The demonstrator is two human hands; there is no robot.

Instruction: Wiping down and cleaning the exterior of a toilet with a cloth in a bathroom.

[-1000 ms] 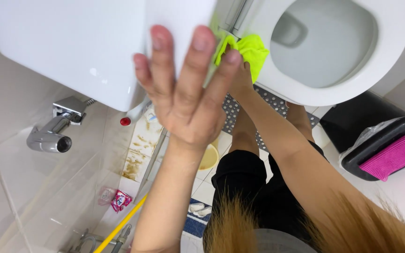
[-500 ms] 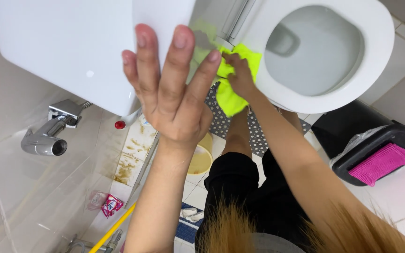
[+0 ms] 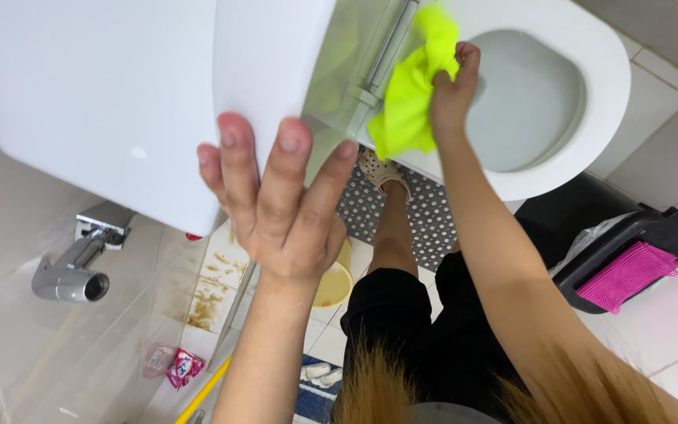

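In the head view, the raised white plastic toilet lid (image 3: 272, 71) is steadied by the left hand (image 3: 280, 208), which is spread flat with fingers extended against the lid's edge and grasps nothing. A crumpled neon-yellow cleaning cloth (image 3: 410, 94) is clutched in the closed right hand (image 3: 453, 90) and pressed at the hinge area beside the white oval toilet seat (image 3: 590, 118), above a grey perforated floor mat (image 3: 425, 212).

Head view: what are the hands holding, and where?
The right hand grips a bunched yellow-green cloth by its upper edge. The left hand holds nothing, flat against the white cistern.
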